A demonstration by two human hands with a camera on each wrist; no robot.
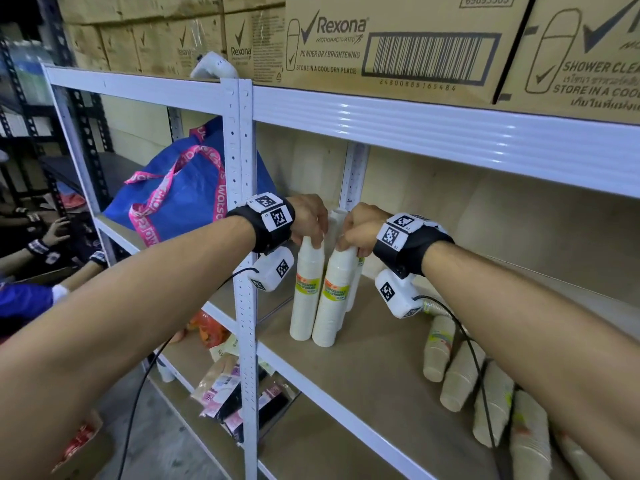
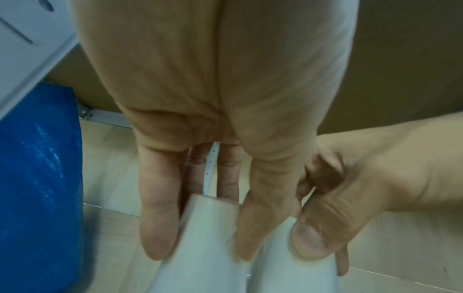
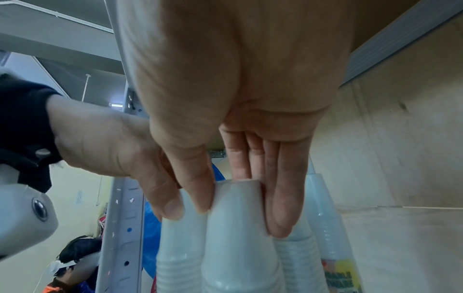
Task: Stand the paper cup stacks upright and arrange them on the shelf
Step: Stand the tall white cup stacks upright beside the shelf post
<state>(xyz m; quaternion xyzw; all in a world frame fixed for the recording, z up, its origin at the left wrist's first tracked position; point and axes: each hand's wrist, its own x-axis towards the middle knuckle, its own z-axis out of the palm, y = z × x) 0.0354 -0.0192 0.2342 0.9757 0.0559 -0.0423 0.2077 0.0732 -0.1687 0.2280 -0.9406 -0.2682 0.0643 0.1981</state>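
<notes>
Two wrapped white paper cup stacks stand upright side by side at the left end of the shelf board [image 1: 381,362]. My left hand [image 1: 317,241] grips the top of the left white stack [image 1: 306,292], its fingers [image 2: 156,234] curled down the stack's side [image 2: 208,247]. My right hand [image 1: 349,249] grips the top of the right white stack [image 1: 334,303], with thumb and fingers [image 3: 279,218] round its tip [image 3: 238,237]. More white stacks [image 1: 337,220] stand close behind, partly hidden. Several brown cup stacks [image 1: 462,375] lie on their sides at the shelf's right.
A white perforated post [image 1: 244,271] stands just left of the stacks, with a blue bag [image 1: 180,192] beyond it. The upper shelf beam [image 1: 433,129] carries cardboard boxes [image 1: 391,39]. Packets lie on the lower shelf [image 1: 225,393]. Other people's hands show at far left [image 1: 52,233].
</notes>
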